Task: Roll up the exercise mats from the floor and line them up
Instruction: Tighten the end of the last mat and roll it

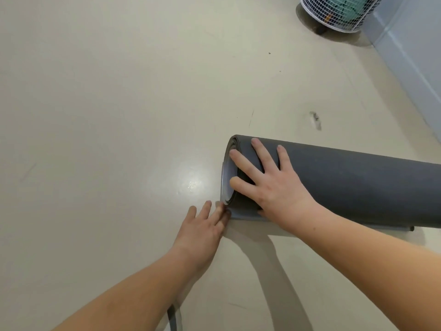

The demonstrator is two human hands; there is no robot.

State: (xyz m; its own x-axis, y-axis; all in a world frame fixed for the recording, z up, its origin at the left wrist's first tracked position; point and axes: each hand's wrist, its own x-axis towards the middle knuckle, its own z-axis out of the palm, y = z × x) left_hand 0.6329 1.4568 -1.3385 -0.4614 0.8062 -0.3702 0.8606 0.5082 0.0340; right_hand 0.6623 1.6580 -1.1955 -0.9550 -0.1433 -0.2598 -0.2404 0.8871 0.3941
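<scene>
One grey mat point(358, 187) lies rolled on the floor point(119, 115) at 3 o'clock, its open end facing 9 and a short tail flat underneath at the near side. Right hand point(274, 185) is spread flat on top of that end, pressing down. Left hand point(202, 223) has fingers straight and together, tips touching the roll's lower rim. Looks like light, soft, springy foam, so it will likely unwind if released. Best hold is a palm over the tail seam. White mesh basket point(334, 17) at 1 o'clock holds something teal point(343, 8); can't tell what.
</scene>
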